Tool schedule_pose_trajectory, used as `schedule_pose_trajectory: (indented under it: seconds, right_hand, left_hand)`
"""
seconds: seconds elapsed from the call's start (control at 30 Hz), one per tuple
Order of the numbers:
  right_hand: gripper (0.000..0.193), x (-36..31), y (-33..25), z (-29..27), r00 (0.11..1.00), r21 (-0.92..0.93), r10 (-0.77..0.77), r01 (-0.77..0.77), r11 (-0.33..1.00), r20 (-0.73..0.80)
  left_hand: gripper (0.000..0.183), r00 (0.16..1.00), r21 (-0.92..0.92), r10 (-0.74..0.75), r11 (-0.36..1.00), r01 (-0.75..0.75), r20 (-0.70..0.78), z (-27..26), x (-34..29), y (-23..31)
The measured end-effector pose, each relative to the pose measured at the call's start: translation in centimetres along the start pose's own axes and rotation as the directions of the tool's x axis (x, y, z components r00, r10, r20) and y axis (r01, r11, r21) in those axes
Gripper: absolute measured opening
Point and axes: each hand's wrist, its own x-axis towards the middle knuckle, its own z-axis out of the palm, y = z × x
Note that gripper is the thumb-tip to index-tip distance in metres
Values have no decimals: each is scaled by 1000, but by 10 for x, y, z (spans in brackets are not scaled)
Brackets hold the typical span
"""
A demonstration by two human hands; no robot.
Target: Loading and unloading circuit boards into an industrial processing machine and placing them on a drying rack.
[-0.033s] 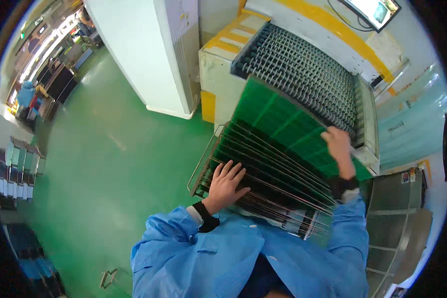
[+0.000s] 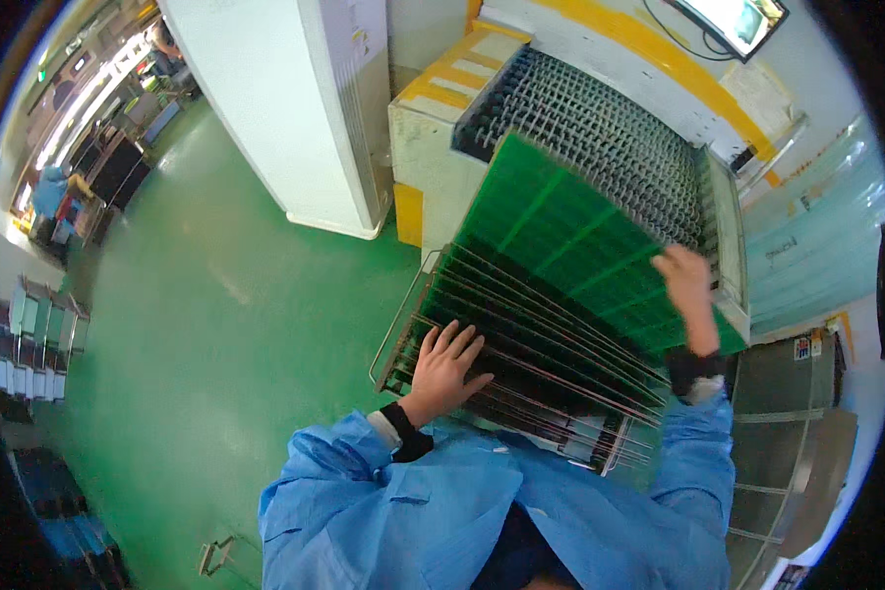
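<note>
A large green circuit board panel (image 2: 570, 221) stands tilted out of a wire rack (image 2: 406, 315), in front of the conveyor's rollers. At the panel's upper right edge my right hand (image 2: 686, 280) is closed, its fingers gripping that edge. My left hand (image 2: 443, 366) lies palm down with fingers spread over the near left part of the rack. Under and beyond it are thin metal rods (image 2: 560, 372) with dark panels between them; the lower edge of the green panel is hidden among these.
Beyond the rack is a conveyor machine with rows of grey rollers (image 2: 600, 128). A white pillar (image 2: 275, 108) stands at the far left. To the right are a grey metal cabinet (image 2: 782, 393) and plastic sheeting (image 2: 816, 236). A person (image 2: 51, 194) is distant left, over green floor (image 2: 197, 324).
The green panel has risen slightly toward the rollers, and my right hand has shifted a little right with its edge. My left hand stays on the rack.
</note>
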Motion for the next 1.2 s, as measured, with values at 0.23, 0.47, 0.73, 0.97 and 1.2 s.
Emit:
schedule_pose_trajectory:
  seconds: [0.23, 0.47, 0.73, 0.97, 1.2]
  right_hand:
    - [28, 10, 70, -179, 833, 851, 539, -187, 491, -128]
    - [44, 11, 182, -67, 936, 695, 353, -247, 676, -11]
    - [15, 90, 99, 123, 946, 943, 220, -169, -288, 237]
    - [13, 151, 94, 205, 931, 981, 310, -184, -60, 193]
    - [12, 186, 95, 237, 955, 852, 253, -260, 455, 156]
  left_hand:
    - [70, 1000, 8, -22, 1000, 22, 18, -1, -2, 4]
    - [72, 997, 46, -46, 998, 42, 69, 4, 2, 7]
    - [70, 995, 155, -62, 987, 49, 78, 2, 4, 11]
    - [68, 993, 207, -79, 976, 60, 84, 0, 14, 11]
    - [66, 990, 230, -116, 969, 94, 82, -2, 17, 17]
